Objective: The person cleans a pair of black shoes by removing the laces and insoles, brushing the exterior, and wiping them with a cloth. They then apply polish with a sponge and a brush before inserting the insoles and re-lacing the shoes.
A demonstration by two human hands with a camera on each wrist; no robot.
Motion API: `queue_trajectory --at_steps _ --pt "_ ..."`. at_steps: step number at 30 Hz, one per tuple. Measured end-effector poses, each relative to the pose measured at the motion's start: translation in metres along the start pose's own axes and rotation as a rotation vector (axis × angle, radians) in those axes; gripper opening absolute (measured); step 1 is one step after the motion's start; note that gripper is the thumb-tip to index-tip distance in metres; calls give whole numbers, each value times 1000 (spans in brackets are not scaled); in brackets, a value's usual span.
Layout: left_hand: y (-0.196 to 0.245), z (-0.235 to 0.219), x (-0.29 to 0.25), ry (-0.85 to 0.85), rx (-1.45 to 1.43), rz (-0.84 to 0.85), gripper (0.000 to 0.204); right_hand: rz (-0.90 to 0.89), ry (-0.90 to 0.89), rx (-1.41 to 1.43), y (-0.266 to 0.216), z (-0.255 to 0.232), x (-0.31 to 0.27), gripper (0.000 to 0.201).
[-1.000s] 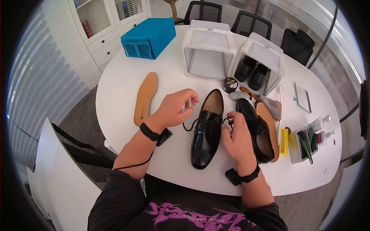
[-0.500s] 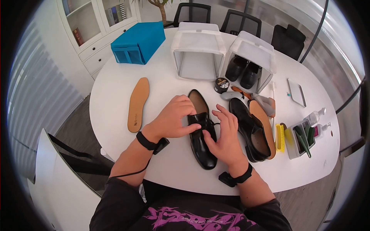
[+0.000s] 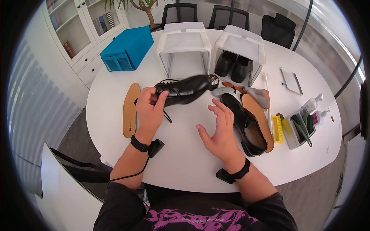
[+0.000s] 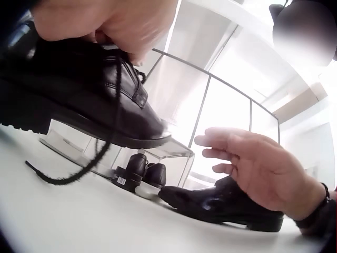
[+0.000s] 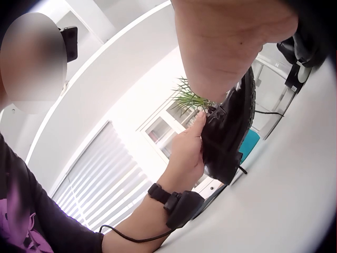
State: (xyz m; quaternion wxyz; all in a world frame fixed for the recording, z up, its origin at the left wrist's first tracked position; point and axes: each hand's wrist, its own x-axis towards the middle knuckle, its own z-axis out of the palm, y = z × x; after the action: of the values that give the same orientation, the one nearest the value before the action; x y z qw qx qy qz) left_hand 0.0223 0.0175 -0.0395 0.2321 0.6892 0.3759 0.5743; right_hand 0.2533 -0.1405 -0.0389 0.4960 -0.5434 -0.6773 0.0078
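My left hand (image 3: 150, 115) grips a black lace-up shoe (image 3: 189, 91) near its opening, thumb over the laced part. The shoe is lifted over the table on its side, toe to the right. A loose lace (image 4: 79, 178) dangles below it in the left wrist view. My right hand (image 3: 221, 134) hovers with fingers spread and holds nothing, between the lifted shoe and a second black shoe (image 3: 236, 117) on the table. A tan insole (image 3: 130, 111) lies left of my left hand, and another insole (image 3: 253, 103) lies beside the second shoe.
Two white boxes (image 3: 183, 38) stand at the back; the right one holds black shoes (image 3: 239, 68). A blue box (image 3: 129, 46) is at back left. A round tin (image 3: 213, 82), yellow brush (image 3: 277, 129), grey bin (image 3: 296, 138), pump bottles (image 3: 313, 103) and a small tray (image 3: 291, 81) sit around the right side.
The shoe stood on the table between my hands; my left hand took hold of it, lifted it and turned its toe right. My right hand has come away from it.
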Motion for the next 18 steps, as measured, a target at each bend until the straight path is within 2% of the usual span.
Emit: queue_trajectory --at_steps 1,3,6,8,9,11,12,13,15,18 --pt "1 0 0 23 -116 -109 22 3 -1 17 0 0 0 70" --pt "1 0 0 0 -151 -96 16 -14 -8 40 4 2 -1 69" --pt "9 -1 0 -70 -271 -128 20 74 -95 176 7 4 -3 75" --pt "25 -1 -3 -318 -627 -206 43 180 -166 312 5 7 -6 94" --pt "33 -2 -7 -323 -629 -208 43 186 -163 310 5 7 -7 94" --pt "50 -3 -16 -580 -959 -373 67 197 -249 338 4 7 -6 117" --pt "60 2 -20 -707 -1093 -376 81 183 -263 419 3 7 -2 132" --pt "70 2 -23 -817 -1072 -338 95 183 -262 417 3 7 -2 132" --pt "93 6 -34 -872 -1136 -311 109 190 -236 504 4 7 -3 137" --pt "83 3 -39 -940 -1100 -290 120 270 -332 628 9 10 -1 137"
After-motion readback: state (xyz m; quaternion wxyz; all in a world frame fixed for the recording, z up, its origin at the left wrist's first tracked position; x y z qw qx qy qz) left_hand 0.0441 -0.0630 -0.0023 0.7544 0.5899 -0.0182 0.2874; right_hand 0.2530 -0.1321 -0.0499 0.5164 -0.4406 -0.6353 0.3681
